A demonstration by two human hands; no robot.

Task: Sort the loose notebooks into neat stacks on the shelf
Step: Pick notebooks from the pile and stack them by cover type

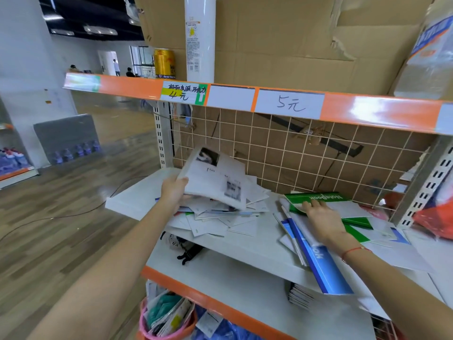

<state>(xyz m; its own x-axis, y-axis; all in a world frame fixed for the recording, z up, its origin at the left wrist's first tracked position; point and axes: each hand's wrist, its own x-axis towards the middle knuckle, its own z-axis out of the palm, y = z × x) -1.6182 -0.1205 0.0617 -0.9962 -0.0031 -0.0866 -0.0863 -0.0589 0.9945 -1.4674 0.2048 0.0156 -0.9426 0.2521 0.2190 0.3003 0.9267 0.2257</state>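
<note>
both forearms fill the near view, reaching up to the white shelf (245, 244). my left hand (174, 190) grips a pale notebook (215, 177) by its lower left corner, thumb on the cover, lifting it tilted above the loose grey-white pile (220, 217) spread on the left half of the shelf. my right hand (321, 217) lies flat with straight fingers on a green notebook (318, 198) atop the messy right-hand heap, holding nothing. blue notebooks (318, 261) in that heap stick out past the shelf's front edge.

to do this step well, i'd carry the lifted notebook clear of the pile before setting it down, square its edges against the wire grid (306, 155) at the back, and use the flat right hand to steady the green heap so nothing slides off the front. i judge sorting has barely begun; neither heap is neat.

around it: orange price rail (367, 111) above with handwritten tags, cardboard (282, 45) behind, a gold can (164, 62) and white roll (199, 38) on the upper shelf, a pink basket (166, 322) below, wooden floor (61, 217) to the left.
</note>
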